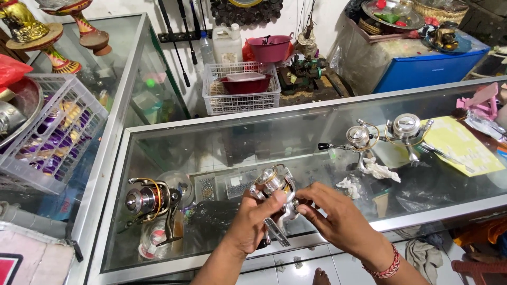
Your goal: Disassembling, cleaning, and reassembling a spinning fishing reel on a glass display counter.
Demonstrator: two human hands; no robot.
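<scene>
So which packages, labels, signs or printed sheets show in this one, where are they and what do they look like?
Yellow printed sheet: flat on the glass counter, far right; rectangular, with dark print.
White jug: behind the counter by the wall; squarish plastic, white cap.
Clear bottle: left of the jug; slim, blue cap.
Purple packets: in the white basket at left; purple and yellow.
Red and white sign: bottom left corner, partly cut off.
</scene>
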